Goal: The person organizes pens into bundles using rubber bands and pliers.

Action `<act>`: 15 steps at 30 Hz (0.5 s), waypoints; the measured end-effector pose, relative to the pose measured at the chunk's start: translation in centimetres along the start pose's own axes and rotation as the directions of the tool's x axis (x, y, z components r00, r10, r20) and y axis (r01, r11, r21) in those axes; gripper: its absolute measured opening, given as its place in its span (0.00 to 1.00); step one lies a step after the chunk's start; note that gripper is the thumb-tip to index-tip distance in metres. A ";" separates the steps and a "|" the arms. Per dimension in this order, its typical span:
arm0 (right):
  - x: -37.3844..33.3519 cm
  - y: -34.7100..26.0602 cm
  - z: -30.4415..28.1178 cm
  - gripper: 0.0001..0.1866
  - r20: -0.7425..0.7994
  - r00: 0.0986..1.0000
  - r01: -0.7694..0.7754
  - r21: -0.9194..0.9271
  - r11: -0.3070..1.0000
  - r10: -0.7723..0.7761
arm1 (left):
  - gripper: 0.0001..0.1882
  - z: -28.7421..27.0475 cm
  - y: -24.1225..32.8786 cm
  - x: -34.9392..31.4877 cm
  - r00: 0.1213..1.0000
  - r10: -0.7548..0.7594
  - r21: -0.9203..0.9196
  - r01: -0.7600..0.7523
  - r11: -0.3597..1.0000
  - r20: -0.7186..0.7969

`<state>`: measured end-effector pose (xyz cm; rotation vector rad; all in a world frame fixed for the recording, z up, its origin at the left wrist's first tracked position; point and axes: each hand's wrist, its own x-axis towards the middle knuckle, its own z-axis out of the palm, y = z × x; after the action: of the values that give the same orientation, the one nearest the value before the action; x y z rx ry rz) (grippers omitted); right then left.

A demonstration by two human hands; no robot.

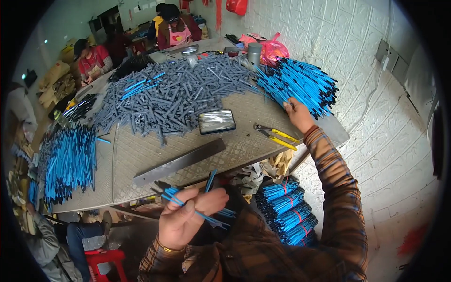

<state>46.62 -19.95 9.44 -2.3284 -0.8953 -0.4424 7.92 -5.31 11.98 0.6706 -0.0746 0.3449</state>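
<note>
My left hand (185,216) is low in front of my body, its thumb and fingers closed around a few thin blue rods (173,195) with black ends. To the right, my right hand (299,114) reaches the near edge of a big heap of blue rods (298,82) with black tips, its fingers pinched together at the rods there. A yellow-handled pair of pliers (277,135) lies just left of my right wrist. Between my hands and the grey pile is a flat metal bar (181,162). A dark box of thin silvery pins (216,121) sits beyond it.
Many grey plastic tubes (169,89) cover the table's middle. Another stack of blue rods (70,162) is at the left edge. Tied bundles of blue rods (289,211) rest below the table's right edge. A grey cup (254,53) and pink bag (273,49) stand by the wall; people sit beyond.
</note>
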 end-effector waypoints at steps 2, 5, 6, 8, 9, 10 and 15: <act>-0.9 -2.1 -0.6 0.09 -0.026 0.995 0.096 0.024 0.995 -0.096 | 0.15 -1.3 -0.2 0.2 0.998 0.035 0.003 -0.034 0.999 -0.054; -2.8 -5.8 -0.9 0.09 -0.025 0.980 0.201 0.083 0.976 -0.200 | 0.13 -1.2 0.1 0.1 0.983 0.112 0.023 -0.110 0.994 -0.143; -3.4 -7.1 -0.8 0.08 -0.021 0.970 0.242 0.135 0.961 -0.242 | 0.12 -0.9 0.0 0.5 0.967 0.161 0.053 -0.153 0.987 -0.199; -6.2 -10.7 -1.5 0.06 0.008 0.934 0.338 0.302 0.891 -0.357 | 0.10 -0.3 0.2 1.1 0.931 0.236 0.091 -0.219 0.971 -0.277; -7.9 -12.5 -1.9 0.06 0.019 0.912 0.372 0.380 0.847 -0.409 | 0.11 0.0 0.4 1.4 0.904 0.299 0.101 -0.282 0.954 -0.305; -9.6 -13.7 -2.0 0.05 0.027 0.889 0.396 0.456 0.797 -0.457 | 0.12 0.2 0.4 1.9 0.873 0.358 0.114 -0.339 0.934 -0.333; -17.3 -16.9 -1.4 0.05 0.173 0.778 0.437 0.543 0.717 -0.605 | 0.08 -0.9 -0.1 3.3 0.648 0.713 0.350 -0.623 0.699 -0.269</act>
<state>22.39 -19.29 8.93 -1.6778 -1.6584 -0.0116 11.03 -3.89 11.84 0.7748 0.1038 1.2366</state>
